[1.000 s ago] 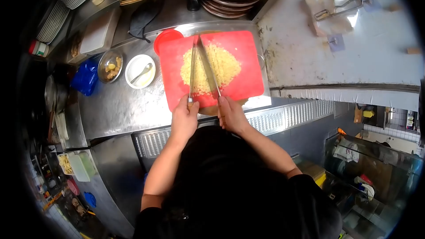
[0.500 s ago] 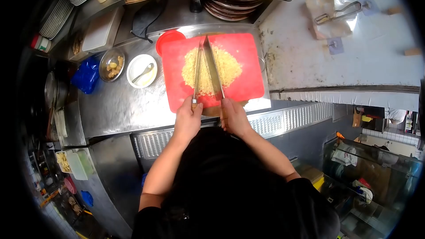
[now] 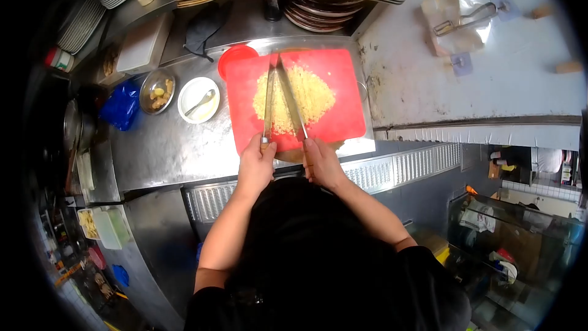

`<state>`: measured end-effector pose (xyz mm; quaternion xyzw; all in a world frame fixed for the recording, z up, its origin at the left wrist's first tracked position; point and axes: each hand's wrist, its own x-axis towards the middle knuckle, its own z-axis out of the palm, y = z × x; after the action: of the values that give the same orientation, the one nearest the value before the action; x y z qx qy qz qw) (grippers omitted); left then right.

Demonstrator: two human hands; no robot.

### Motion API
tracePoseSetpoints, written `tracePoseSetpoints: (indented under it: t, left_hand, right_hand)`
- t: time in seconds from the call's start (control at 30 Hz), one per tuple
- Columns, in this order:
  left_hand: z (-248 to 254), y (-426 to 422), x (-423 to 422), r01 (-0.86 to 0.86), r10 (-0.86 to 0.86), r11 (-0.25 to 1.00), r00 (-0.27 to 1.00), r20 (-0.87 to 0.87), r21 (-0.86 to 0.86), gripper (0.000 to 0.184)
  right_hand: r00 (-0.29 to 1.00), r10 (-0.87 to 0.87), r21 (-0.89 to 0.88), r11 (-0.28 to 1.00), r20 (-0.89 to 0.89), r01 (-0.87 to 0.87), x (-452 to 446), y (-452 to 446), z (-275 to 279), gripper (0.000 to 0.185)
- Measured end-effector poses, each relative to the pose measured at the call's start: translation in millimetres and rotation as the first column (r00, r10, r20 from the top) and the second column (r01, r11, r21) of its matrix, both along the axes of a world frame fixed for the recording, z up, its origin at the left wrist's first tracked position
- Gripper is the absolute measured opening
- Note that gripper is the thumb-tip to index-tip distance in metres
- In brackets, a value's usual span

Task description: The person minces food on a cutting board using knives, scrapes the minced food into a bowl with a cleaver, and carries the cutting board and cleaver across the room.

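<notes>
My left hand (image 3: 255,162) is closed round the wooden handle of one kitchen knife (image 3: 269,101). A second kitchen knife (image 3: 290,98) has its handle in my right hand (image 3: 323,162), also closed. Both blades point away from me, edges down, their tips close together. They stand over a spread of finely chopped pale yellow food (image 3: 315,95), whose kind I cannot make out. Under it lies a red cutting board (image 3: 350,110). Whether the edges touch the board is hidden.
Left of the board are a white bowl (image 3: 185,95) with a spoon, a metal bowl (image 3: 144,99) holding ginger-like pieces, and a blue plastic bag (image 3: 116,107). A red lid (image 3: 231,56) touches the board's far left corner. Stacked plates (image 3: 321,15) stand behind.
Both knives have shifted slightly left over the chopped food, and their tips now sit further left. My hands keep their grip on the handles.
</notes>
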<state>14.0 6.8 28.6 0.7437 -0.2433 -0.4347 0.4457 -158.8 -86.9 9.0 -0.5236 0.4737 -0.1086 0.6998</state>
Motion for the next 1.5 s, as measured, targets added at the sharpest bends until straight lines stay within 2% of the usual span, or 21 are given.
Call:
tracePoseSetpoints:
  t: [0.1,0.27,0.37,0.47,0.57,0.67,0.77,0.87,0.97,1.07,1.17,1.27,1.37,1.47,1.5]
  left_hand:
    - [7.7,13.7,1.5,-0.060,0.060,0.998,0.998,-0.008,-0.033,0.035]
    - [-24.2,27.0,12.6,-0.113,0.126,0.987,0.986,0.107,-0.115,0.034]
    - [-46.2,28.7,12.4,-0.088,0.097,0.994,0.983,0.156,-0.065,0.033]
    - [-44.7,23.1,1.2,-0.054,0.064,0.997,0.981,0.184,-0.055,0.036]
    - [-47.6,17.5,-4.4,-0.019,0.036,0.996,0.981,0.191,-0.089,0.037]
    - [-32.7,16.7,-2.4,-0.003,0.033,0.990,0.977,0.211,-0.140,0.037]
    - [-49.4,15.2,-1.6,-0.004,0.024,0.993,0.984,0.178,-0.115,0.037]
    - [-33.0,8.8,1.4,-0.021,0.031,0.997,0.988,0.150,-0.067,0.038]
    - [-50.4,12.3,0.0,0.007,0.035,0.984,0.971,0.237,-0.178,0.036]
    - [-43.0,6.5,4.1,0.016,-0.004,0.998,0.984,0.176,-0.068,0.035]
    - [-43.3,8.5,1.4,-0.005,0.041,0.988,0.973,0.228,-0.157,0.035]
    - [-45.0,2.4,4.3,0.030,-0.024,0.999,0.982,0.189,-0.025,0.038]
    - [-22.4,1.9,1.9,0.018,-0.004,0.996,0.988,0.157,-0.088,0.038]
    - [-53.0,6.5,-0.4,0.086,-0.033,0.983,0.952,0.303,-0.164,0.038]
    - [-47.3,5.0,-0.5,0.069,-0.034,0.989,0.966,0.254,-0.128,0.038]
  right_hand:
    - [0.999,0.005,-0.002,1.000,0.036,-0.005,2.1,6.6,0.9,0.040]
    - [0.997,0.034,-0.012,0.999,0.062,-0.033,16.9,6.2,8.0,0.041]
    - [0.991,0.097,-0.051,0.994,0.095,-0.093,24.8,8.3,7.6,0.042]
    - [0.993,0.104,-0.043,0.994,0.055,-0.102,31.1,9.0,-0.1,0.042]
    - [0.996,0.083,-0.003,0.997,0.022,-0.083,32.7,9.4,-1.0,0.042]
    - [0.996,-0.018,-0.008,1.000,0.091,0.019,29.5,16.2,-6.7,0.042]
    - [0.998,0.002,-0.040,0.999,0.064,0.001,27.7,12.0,-14.1,0.042]
    - [0.998,0.005,-0.031,1.000,0.066,-0.003,29.0,9.2,-4.3,0.042]
    - [0.996,0.007,-0.094,0.996,0.084,0.001,23.8,14.4,-2.9,0.042]
    - [1.000,-0.001,-0.057,0.998,0.018,0.002,24.8,5.4,-5.3,0.042]
    - [0.999,0.027,-0.092,0.996,0.033,-0.024,20.2,11.3,0.1,0.042]
    - [0.998,0.046,-0.081,0.995,-0.037,-0.049,20.7,6.2,-7.2,0.042]
    - [0.999,-0.012,-0.003,1.000,0.037,0.012,19.5,6.6,11.9,0.042]
    - [0.999,0.008,-0.111,0.994,0.038,-0.003,13.5,7.3,-8.2,0.042]
    - [1.000,-0.006,-0.064,0.998,0.015,0.006,13.5,5.8,-4.1,0.041]
